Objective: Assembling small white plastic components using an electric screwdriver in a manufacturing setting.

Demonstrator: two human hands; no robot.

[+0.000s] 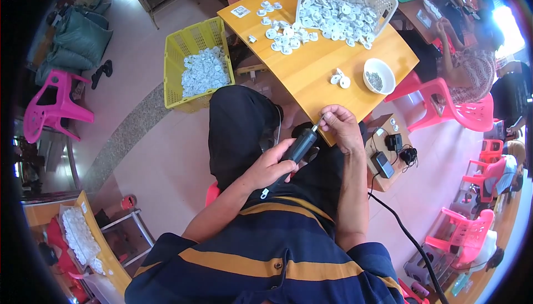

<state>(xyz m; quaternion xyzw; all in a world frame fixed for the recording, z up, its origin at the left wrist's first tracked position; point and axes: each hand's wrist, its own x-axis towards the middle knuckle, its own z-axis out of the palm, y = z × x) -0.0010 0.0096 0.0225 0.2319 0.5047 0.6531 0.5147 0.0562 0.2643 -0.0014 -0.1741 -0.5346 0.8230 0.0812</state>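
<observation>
My left hand (266,168) is wrapped round a black electric screwdriver (301,146), held slantwise above my lap with its tip toward the table corner. My right hand (343,129) pinches at the metal bit end (317,126) of the screwdriver; whatever small piece lies between the fingertips is too small to make out. Just beyond, on the wooden table (313,90), sit a few white round plastic parts (340,78) beside a white bowl (390,72) of small metal screws (375,81). Farther back lies a loose group of similar white parts (286,38).
A tipped white plastic basket (393,8) spills white parts onto the table's far side. Left of the table stands a yellow crate (169,76) with more parts. A stool with adapters (383,164) and a black cable (408,227) is at my right. Another person (466,62) sits nearby.
</observation>
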